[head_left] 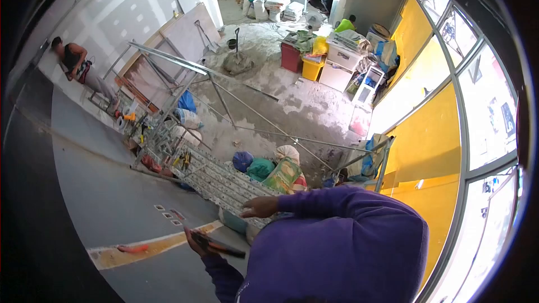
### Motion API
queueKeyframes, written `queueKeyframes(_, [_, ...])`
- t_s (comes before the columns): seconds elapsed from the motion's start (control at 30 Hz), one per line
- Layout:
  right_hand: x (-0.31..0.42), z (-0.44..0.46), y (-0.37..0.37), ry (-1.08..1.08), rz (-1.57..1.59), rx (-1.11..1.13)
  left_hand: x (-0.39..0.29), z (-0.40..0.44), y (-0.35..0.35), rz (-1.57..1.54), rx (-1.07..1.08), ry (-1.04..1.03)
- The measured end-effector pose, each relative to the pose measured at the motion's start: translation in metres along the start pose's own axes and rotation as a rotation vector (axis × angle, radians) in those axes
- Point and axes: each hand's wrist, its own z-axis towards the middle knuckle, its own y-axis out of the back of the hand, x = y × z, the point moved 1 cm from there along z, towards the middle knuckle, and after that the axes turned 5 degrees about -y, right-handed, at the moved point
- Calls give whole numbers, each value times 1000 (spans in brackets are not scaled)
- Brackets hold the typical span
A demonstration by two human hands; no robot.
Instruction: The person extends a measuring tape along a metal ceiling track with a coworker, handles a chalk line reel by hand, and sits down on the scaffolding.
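My left hand (195, 242) is closed around a dark, elongated hand tool (223, 248) whose exact kind I cannot make out. It is close to the grey wall (84, 179), by a tan strip (168, 243) and several small pale-edged rectangular openings (169, 215). An orange piece (133, 248) sits in the strip farther left. My right hand (261, 207) reaches across in front of my chest with its fingers curled together. Whatever may be between those fingers is too small to see. Below it lies a perforated metal scaffold platform (216, 174).
Scaffold rails (224, 106) cross the space ahead. Several tools (184, 160) lie on the platform's far end. Bundled sacks (261, 168) are beside it, below. One person (76, 62) stands by the left wall; another (345, 24) is behind stacked bins (342, 56). Windows (488, 112) line the right.
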Motion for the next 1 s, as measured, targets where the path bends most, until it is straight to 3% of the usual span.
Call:
queueKeyframes(0.07, [53, 30, -12, 229, 163, 67, -26, 9, -18, -144, 75, 90])
queueKeyframes(0.13, [113, 5, 9, -97, 710, 357, -42, -7, -72, -63, -3, -188])
queueKeyframes(0.17, [142, -2, 14, -291, 947, 522, -34, 25, -41, 143, -175, -327])
queueKeyframes(0.2, [128, 16, -4, -169, 1091, 564, -48, 8, -65, 191, -294, -401])
queueKeyframes(0.3, [115, 26, -4, -85, 924, 475, -69, -6, -81, 355, -336, -644])
queueKeyframes(0.33, [105, 29, -9, -26, 859, 391, -74, -16, -81, 376, -243, -591])
queueKeyframes(0.4, [109, 21, -5, -180, 886, 435, -88, -20, -67, 664, -90, -471])
queueKeyframes(0.5, [120, 3, 6, -296, 919, 421, -112, -32, -20, 812, 22, -131])
queueKeyframes(0.6, [109, 5, 14, -284, 1042, 431, -147, -78, 12, 471, 137, -125])
queueKeyframes(0.67, [110, 8, 21, -251, 1100, 409, -141, -86, 54, 90, -92, -224])
queueKeyframes(0.77, [128, 3, 30, -199, 1066, 333, -105, -67, 123, -271, -619, -249])
queueKeyframes(0.8, [133, 3, 33, -182, 1024, 323, -84, -66, 126, -309, -380, -110])
queueKeyframes(0.83, [139, 3, 32, -166, 984, 313, -63, -68, 118, -341, -142, 30])
queueKeyframes(0.9, [154, 4, 24, -27, 866, 284, -58, -99, 9, -79, 25, 101])
queueKeyframes(0.93, [163, 2, 20, 38, 806, 267, -63, -108, -39, -123, 38, 11])
queueKeyframes(1.0, [198, -22, 20, -69, 887, 372, -83, -111, -118, -302, 56, -227])
